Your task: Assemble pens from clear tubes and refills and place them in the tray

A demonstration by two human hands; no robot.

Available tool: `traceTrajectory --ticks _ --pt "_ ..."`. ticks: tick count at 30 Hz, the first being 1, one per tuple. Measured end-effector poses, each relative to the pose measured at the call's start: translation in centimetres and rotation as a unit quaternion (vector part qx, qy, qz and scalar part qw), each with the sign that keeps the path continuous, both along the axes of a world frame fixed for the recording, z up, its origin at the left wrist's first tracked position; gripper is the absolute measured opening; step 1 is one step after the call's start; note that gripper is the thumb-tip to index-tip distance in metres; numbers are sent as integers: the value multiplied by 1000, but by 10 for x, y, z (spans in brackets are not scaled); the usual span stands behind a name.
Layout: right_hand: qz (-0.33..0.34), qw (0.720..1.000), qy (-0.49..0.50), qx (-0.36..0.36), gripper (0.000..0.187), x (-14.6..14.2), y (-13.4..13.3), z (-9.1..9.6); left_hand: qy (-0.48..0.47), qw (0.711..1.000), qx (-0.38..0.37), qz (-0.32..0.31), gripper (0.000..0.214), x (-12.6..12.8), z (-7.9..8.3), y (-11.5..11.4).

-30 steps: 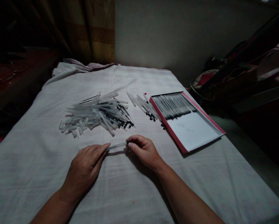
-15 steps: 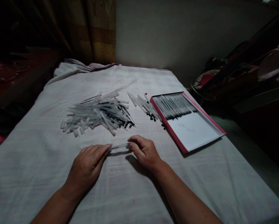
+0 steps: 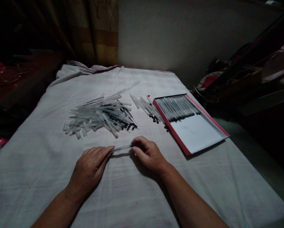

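Both my hands hold one clear pen [image 3: 122, 148] just above the white cloth [image 3: 37, 164]. My left hand [image 3: 91, 167] pinches its left end, fingers pressed together. My right hand [image 3: 148, 154] is curled round the dark-tipped right end. Beyond them lies a loose heap of clear pens [image 3: 101, 115] with black tips and short caps at its left. A smaller row of pens [image 3: 146, 108] lies between the heap and the red-edged box [image 3: 203, 134].
The red-edged box at the right holds a row of several pens [image 3: 178, 108] in its far half. A curtain [image 3: 94, 31] hangs behind the table. Dark clutter [image 3: 251, 72] stands at the right, and a dark ledge [image 3: 11, 79] at the left.
My hands and the pen have barely shifted. The view has drifted slightly.
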State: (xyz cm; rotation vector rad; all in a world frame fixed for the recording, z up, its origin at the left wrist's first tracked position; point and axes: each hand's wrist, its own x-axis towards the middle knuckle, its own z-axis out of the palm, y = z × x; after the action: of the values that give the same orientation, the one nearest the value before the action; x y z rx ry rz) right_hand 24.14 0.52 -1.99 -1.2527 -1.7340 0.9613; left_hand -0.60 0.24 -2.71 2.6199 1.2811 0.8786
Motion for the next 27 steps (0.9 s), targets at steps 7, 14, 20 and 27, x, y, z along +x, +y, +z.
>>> traceTrajectory --ticks 7,14,20,27 --pt "4 1000 2 -7 14 0 0 0 -7 1000 -18 9 29 0 -2 0" --pt "9 1000 -14 2 9 0 0 0 -7 1000 4 -3 26 1 1 0" --pt "11 999 -35 23 8 1 0 -1 -7 1000 -7 7 27 1 1 0" --pt "12 999 -21 28 14 2 0 -2 -8 1000 -14 9 28 1 1 -1"
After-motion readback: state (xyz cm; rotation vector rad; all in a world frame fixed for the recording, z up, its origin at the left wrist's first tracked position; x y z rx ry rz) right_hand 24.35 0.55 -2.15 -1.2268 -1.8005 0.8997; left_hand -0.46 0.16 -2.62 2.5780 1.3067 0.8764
